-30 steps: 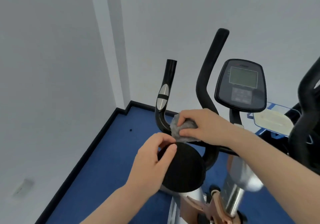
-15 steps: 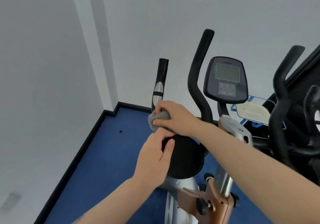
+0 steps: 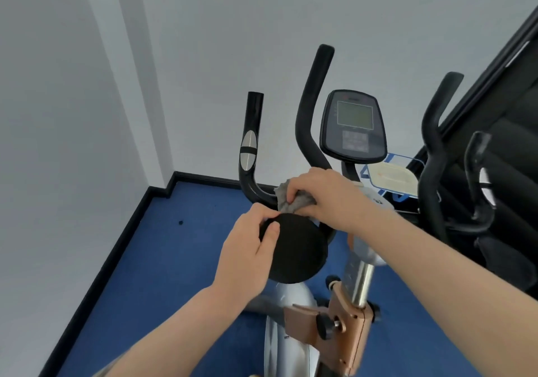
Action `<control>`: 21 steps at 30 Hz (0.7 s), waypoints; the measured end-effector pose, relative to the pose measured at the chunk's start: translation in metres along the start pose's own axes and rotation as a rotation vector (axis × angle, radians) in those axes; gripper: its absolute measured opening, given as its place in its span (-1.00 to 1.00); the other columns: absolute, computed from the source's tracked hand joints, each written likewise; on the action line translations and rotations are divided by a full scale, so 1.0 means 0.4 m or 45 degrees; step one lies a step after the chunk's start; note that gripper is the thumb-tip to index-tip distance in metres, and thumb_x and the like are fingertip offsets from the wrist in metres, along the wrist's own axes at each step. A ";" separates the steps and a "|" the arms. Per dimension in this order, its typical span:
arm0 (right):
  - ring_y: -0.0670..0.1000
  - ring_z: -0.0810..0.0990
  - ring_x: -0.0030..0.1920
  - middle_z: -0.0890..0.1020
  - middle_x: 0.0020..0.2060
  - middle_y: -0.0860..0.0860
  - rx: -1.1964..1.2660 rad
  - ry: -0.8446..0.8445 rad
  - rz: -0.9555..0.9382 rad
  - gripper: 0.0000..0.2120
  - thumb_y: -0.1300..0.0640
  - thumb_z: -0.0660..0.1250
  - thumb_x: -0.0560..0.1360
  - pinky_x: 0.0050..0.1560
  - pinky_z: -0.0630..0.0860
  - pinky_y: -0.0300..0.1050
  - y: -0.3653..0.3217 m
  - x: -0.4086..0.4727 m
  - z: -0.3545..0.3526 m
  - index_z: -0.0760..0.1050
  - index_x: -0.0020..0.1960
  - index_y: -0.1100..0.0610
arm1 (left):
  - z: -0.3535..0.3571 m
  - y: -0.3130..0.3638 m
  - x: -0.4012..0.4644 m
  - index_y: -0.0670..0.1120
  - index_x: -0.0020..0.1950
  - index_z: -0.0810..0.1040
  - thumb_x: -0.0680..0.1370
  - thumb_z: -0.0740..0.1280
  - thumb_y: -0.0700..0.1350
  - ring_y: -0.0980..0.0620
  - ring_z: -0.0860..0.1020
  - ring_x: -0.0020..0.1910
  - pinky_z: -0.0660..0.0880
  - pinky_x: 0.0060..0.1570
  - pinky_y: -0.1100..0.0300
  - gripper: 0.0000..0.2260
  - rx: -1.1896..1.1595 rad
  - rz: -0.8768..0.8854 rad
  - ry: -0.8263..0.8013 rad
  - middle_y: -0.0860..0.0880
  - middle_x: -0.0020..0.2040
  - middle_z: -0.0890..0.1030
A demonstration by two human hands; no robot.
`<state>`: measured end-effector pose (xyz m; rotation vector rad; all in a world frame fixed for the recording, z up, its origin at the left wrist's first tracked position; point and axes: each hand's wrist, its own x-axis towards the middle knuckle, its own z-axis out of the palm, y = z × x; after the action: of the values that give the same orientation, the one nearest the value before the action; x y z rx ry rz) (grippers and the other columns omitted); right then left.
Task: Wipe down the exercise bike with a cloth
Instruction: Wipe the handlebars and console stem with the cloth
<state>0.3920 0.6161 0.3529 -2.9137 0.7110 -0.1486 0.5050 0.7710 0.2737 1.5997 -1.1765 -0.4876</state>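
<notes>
Behind hands (image 3: 317,196): console (image 3: 353,124); black machine (image 3: 495,172) right; blue floor (image 3: 174,260).

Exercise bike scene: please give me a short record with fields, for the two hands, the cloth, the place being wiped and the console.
right hand: right hand grips the grey cloth
left hand: left hand pinches the edge of the black round pad
wiped place: base of the handlebar, above the pad
console: console upright behind the hands, screen blank
floor: blue floor
</notes>
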 end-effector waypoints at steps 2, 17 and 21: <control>-0.13 0.36 -0.11 0.38 -0.25 -0.22 0.019 -0.056 0.041 -0.80 0.03 0.48 0.39 -0.07 0.37 -0.10 0.021 -0.005 -0.007 0.55 -0.02 -0.06 | 0.000 -0.001 -0.001 0.15 0.07 0.46 0.63 0.23 -0.07 0.19 0.51 0.00 0.45 -0.03 0.19 -0.89 0.004 0.002 -0.008 0.16 -0.05 0.57; -0.14 0.49 -0.22 0.54 -0.26 -0.13 0.571 -0.147 0.110 -0.83 0.03 0.47 0.42 -0.20 0.41 -0.18 -0.021 0.087 0.030 0.48 -0.13 0.01 | 0.005 0.003 -0.005 0.15 0.05 0.46 0.64 0.22 -0.07 0.16 0.51 -0.03 0.44 -0.04 0.16 -0.90 -0.013 -0.026 0.041 0.14 -0.08 0.55; -0.09 0.49 -0.17 0.56 -0.18 -0.07 0.749 -0.082 0.069 -0.83 0.04 0.41 0.50 -0.20 0.40 -0.23 -0.053 0.124 0.059 0.41 -0.08 0.01 | 0.005 0.004 -0.004 0.12 0.05 0.48 0.60 0.18 0.01 0.13 0.51 -0.05 0.46 -0.05 0.13 -0.90 -0.032 -0.016 0.035 0.13 -0.10 0.55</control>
<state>0.4485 0.6144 0.3362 -2.3271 0.6073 -0.2144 0.5021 0.7713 0.2742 1.5887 -1.1363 -0.4857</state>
